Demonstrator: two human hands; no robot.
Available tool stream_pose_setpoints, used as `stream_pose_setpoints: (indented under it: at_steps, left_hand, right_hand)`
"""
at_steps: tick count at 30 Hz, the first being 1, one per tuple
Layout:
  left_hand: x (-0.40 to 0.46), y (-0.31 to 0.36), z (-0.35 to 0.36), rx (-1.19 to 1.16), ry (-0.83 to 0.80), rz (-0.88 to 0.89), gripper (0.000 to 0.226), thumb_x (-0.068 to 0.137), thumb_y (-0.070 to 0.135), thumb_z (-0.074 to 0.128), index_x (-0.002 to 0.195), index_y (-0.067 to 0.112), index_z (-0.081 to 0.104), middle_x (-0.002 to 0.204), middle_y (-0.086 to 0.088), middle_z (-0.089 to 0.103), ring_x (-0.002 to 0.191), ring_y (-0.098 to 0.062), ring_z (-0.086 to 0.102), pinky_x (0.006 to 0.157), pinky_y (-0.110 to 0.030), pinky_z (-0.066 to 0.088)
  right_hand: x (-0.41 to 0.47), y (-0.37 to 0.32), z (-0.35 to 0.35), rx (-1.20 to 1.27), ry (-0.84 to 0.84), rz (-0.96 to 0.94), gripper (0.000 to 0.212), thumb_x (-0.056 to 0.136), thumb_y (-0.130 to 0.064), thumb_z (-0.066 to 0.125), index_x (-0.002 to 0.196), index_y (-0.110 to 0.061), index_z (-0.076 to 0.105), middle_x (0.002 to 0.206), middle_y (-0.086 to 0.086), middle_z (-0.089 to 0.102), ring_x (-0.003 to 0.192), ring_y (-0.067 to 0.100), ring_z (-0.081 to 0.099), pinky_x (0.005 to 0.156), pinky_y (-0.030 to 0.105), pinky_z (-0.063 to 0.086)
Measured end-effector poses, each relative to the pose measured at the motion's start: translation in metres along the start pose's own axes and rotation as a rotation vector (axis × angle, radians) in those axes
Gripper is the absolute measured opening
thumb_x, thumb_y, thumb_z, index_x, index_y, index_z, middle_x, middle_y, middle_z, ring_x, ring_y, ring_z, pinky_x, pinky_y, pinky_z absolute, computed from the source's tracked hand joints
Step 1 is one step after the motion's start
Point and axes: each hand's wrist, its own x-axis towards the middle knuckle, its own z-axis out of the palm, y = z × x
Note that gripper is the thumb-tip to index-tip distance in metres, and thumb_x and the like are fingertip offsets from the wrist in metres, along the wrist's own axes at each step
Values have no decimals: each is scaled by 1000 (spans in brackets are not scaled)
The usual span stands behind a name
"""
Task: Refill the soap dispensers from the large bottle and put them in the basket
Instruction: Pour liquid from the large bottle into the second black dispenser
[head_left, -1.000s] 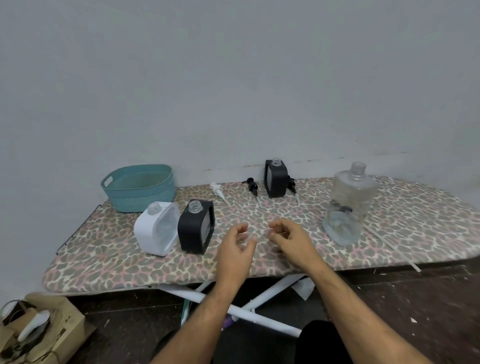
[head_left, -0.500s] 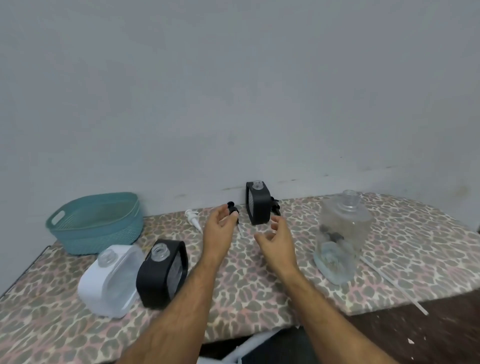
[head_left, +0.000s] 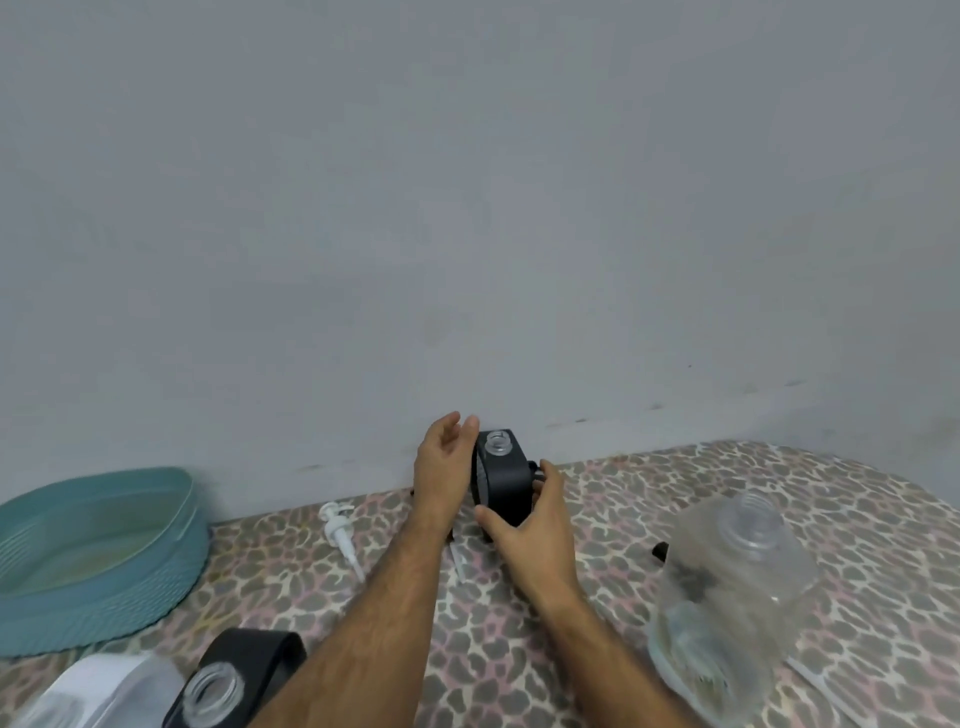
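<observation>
A black soap dispenser (head_left: 503, 475) with an uncapped clear neck stands at the back of the leopard-print board (head_left: 649, 499), by the wall. My right hand (head_left: 530, 525) curls round its right side, thumb on the front. My left hand (head_left: 444, 465) lies against its left side with fingers straight. The large clear bottle (head_left: 727, 597), uncapped and nearly empty, stands to the right. A second black dispenser (head_left: 234, 680) and a white dispenser (head_left: 98, 691), both uncapped, stand at the bottom left. The teal basket (head_left: 93, 556) sits at the far left.
A white pump head (head_left: 340, 538) with its tube lies on the board left of my left arm. A thin clear tube (head_left: 460, 564) lies between my arms. A small black part (head_left: 661, 551) lies left of the large bottle. The grey wall rises right behind the board.
Both hands have reached forward from the board's middle to the far black dispenser and closed in on its two sides. The camera has moved nearer and lower.
</observation>
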Motion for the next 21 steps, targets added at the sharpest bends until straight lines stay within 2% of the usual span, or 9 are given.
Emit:
stream_pose_setpoints:
  at_steps: [2, 4, 6, 9, 12, 15, 17, 21]
  left_hand:
    - [7, -5, 3, 11, 23, 23, 41, 97, 42, 55, 127, 15, 59, 124, 3, 63, 112, -11, 58, 98, -26, 45]
    - [12, -11, 4, 35, 21, 28, 37, 98, 45, 50, 118, 17, 65, 117, 3, 67, 111, -12, 61, 99, -30, 48]
    - [11, -13, 5, 28, -29, -8, 31, 101, 47, 44, 103, 25, 65, 105, 10, 67, 104, -9, 62, 91, -27, 48]
    - [4, -8, 8, -32, -88, -52, 29, 102, 47, 37, 85, 34, 57, 90, 18, 61, 89, 1, 58, 75, -20, 44]
    - [-7, -1, 6, -62, -106, -52, 30, 102, 46, 38, 83, 34, 57, 89, 18, 62, 86, 4, 58, 72, -17, 43]
    - [-21, 4, -1, -68, -83, -18, 27, 102, 44, 40, 84, 34, 58, 90, 20, 62, 89, 4, 59, 75, -15, 43]
    - [-32, 4, -7, -76, -69, -3, 26, 101, 45, 42, 88, 34, 61, 93, 19, 65, 94, 0, 61, 82, -20, 47]
    - [-66, 6, -22, -82, -88, 10, 31, 99, 49, 47, 104, 27, 68, 107, 4, 72, 105, -13, 66, 97, -38, 53]
  right_hand:
    - [4, 3, 1, -4, -11, 0, 94, 67, -48, 77, 144, -28, 26, 133, -9, 52, 117, 12, 56, 98, 37, 51]
    - [6, 5, 0, 1, -18, 1, 78, 74, -40, 75, 138, -28, 32, 123, -10, 58, 106, 6, 60, 89, 29, 54]
    - [6, 5, 0, 1, -24, -2, 60, 79, -32, 73, 127, -29, 38, 111, -11, 61, 95, 0, 60, 79, 21, 53]
    - [4, 1, -3, 27, -26, -6, 48, 81, -25, 71, 118, -28, 41, 103, -11, 62, 89, 0, 61, 71, 17, 51]
    - [-1, -7, -12, 52, -34, -5, 42, 83, -23, 70, 116, -28, 43, 97, -13, 62, 86, 0, 61, 66, 14, 48]
    - [-13, -15, -24, 103, -40, -9, 43, 83, -25, 70, 114, -34, 42, 98, -14, 64, 88, 0, 62, 72, 20, 51]
    - [-25, -22, -33, 129, -51, -9, 46, 81, -25, 70, 116, -34, 42, 100, -15, 64, 89, 0, 63, 74, 22, 54]
    - [-53, -33, -49, 147, -100, -21, 52, 79, -14, 67, 121, -32, 42, 105, -11, 63, 93, 4, 63, 70, 20, 54]
